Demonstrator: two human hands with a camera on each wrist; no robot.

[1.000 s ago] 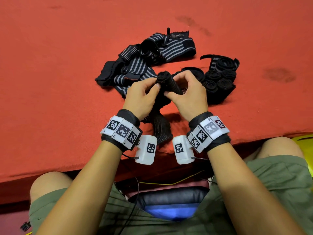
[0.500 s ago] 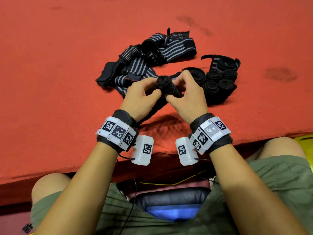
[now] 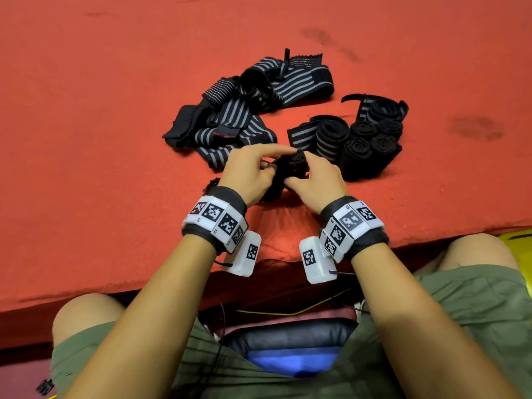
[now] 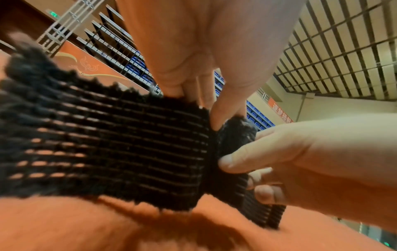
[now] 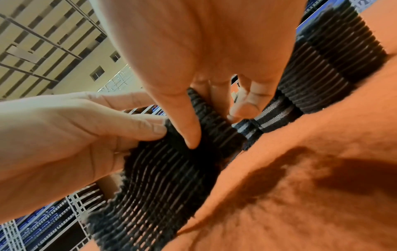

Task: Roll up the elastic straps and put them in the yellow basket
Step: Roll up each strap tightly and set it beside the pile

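Both hands work just inside the near edge of the red felt surface (image 3: pixel 86 168), with wide bare felt to the left, the right and the far side. The left hand (image 3: pixel 247 171) and the right hand (image 3: pixel 319 180) hold a half-rolled black elastic strap (image 3: pixel 293 165) between them, lifted slightly off the felt; its loose tail (image 4: pixel 96 144) runs back toward the near edge. The left fingers are curled, thumb and forefinger pinching the roll's end; the right thumb (image 5: pixel 189 129) presses into the coil while the other right fingers wrap behind it. Beyond the hands, toward the middle of the felt, lies a tangle of unrolled striped straps (image 3: pixel 244 110). To its right sits a cluster of finished rolls (image 3: pixel 371 133), packed touching one another, one partly unwound. A sliver of the yellow basket (image 3: pixel 518 240) shows past the near right corner, beside the knee; its contents are hidden. Each wrist wears a band of black-and-white square code markers (image 3: pixel 218 220). Red banner writing in the left wrist view is too blurred to read.
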